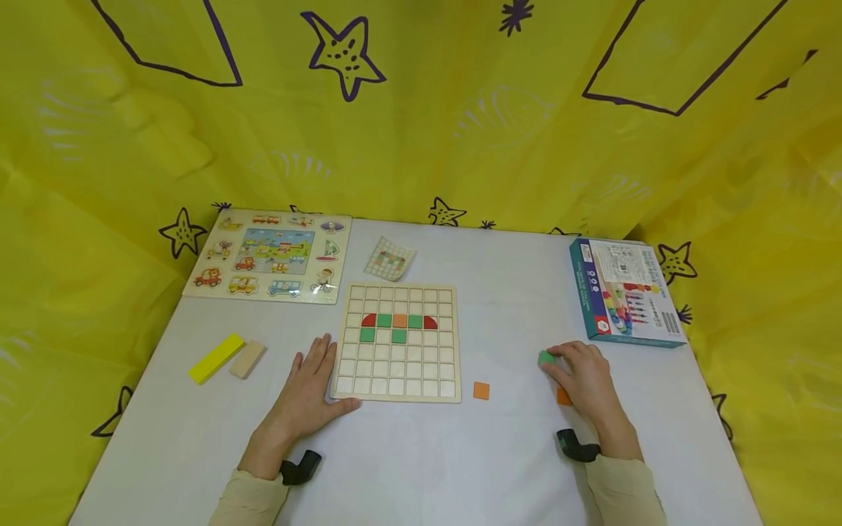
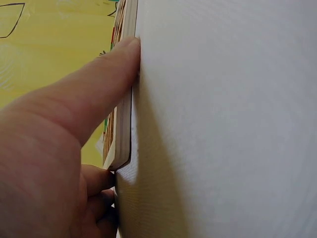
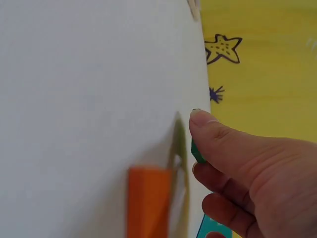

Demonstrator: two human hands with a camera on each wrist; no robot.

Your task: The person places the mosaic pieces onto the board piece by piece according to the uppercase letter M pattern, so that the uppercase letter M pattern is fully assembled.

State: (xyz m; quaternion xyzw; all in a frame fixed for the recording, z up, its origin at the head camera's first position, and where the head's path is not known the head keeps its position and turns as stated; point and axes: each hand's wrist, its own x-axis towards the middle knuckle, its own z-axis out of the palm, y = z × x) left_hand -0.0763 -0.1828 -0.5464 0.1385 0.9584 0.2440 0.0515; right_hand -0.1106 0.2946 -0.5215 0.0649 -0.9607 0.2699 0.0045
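A wooden grid board (image 1: pixel 397 369) lies flat with green, red and orange pieces in its upper rows. My left hand (image 1: pixel 304 397) rests at its lower left corner, fingers extended along the left side. In the left wrist view the thumb (image 2: pixel 106 69) touches the board's near edge (image 2: pixel 124 114). Off to the right, my right hand (image 1: pixel 585 381) pinches a small green piece (image 1: pixel 546 357) between thumb and fingers; most of that piece (image 3: pixel 197 151) is covered in the right wrist view. An orange block (image 1: pixel 563 397) sits beside this hand, partly hidden by it.
An orange square tile (image 1: pixel 482 391) lies right of the board. Behind it is a patterned paper card (image 1: pixel 391 258). A picture puzzle (image 1: pixel 272 254), a yellow block (image 1: pixel 217 358) and a plain wooden block (image 1: pixel 248 359) are left; a blue box (image 1: pixel 628 292) stands back right.
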